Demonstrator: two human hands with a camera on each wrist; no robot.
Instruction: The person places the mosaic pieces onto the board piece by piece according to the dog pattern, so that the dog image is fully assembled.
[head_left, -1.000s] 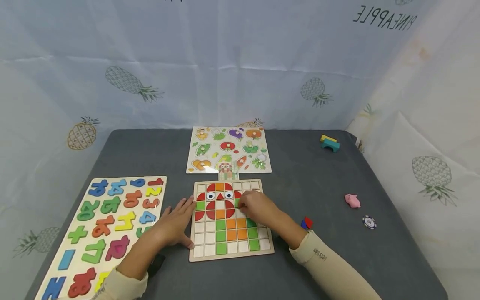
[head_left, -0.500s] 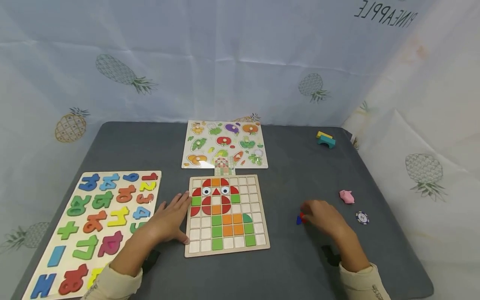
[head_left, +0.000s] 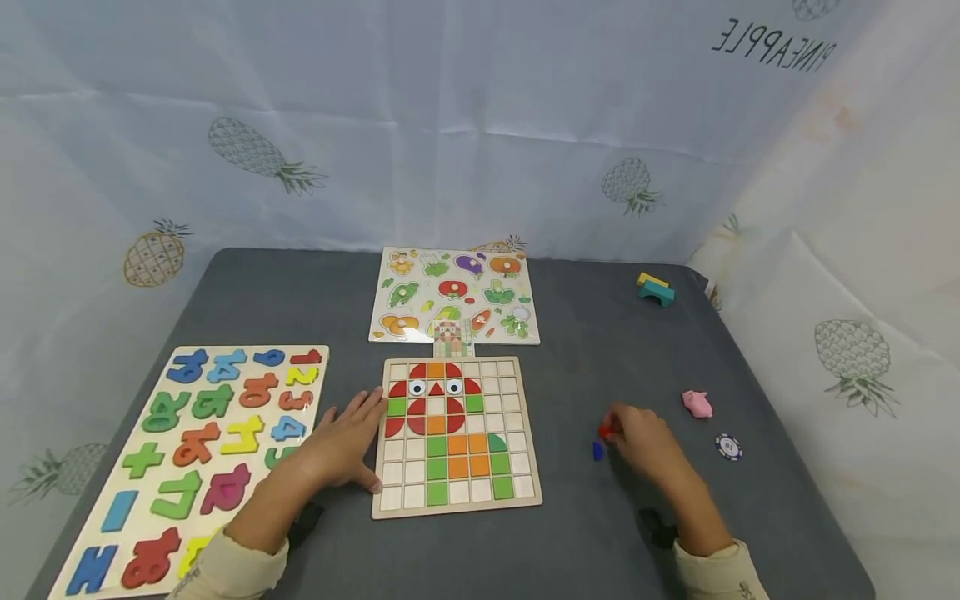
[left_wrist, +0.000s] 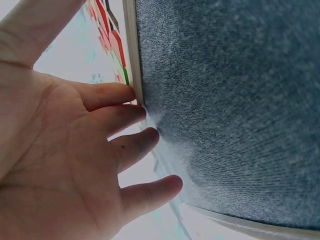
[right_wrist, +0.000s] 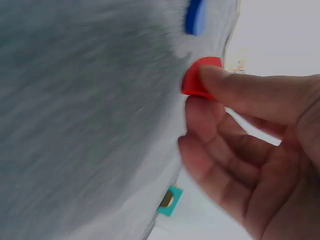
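My right hand (head_left: pixel 641 437) pinches a red quarter-round tile (right_wrist: pixel 198 77) between thumb and fingers, low over the table. Just beside it lies a blue tile (head_left: pixel 597 451), which the right wrist view shows close by too. With fingers straight, my left hand (head_left: pixel 341 446) rests against the left edge of a wooden grid board (head_left: pixel 531 433). Red, orange and green tiles fill part of that grid, with two eye tiles among them. In the left wrist view the fingertips (left_wrist: pixel 150 135) touch the board's side. Above the board lies a small pattern card (head_left: pixel 453 339).
A number puzzle board (head_left: pixel 153 475) lies at the left, and a vegetable puzzle board (head_left: pixel 431 292) at the back. Toward the right are a pink pig (head_left: pixel 697 404), a poker chip (head_left: pixel 728 447), a teal arch block (head_left: pixel 657 292) and a yellow block (head_left: pixel 652 278).
My right hand has left the grid, where a dark green quarter-round tile now shows, and moved right to the loose tiles, picking up the red one. My left hand stays at the board.
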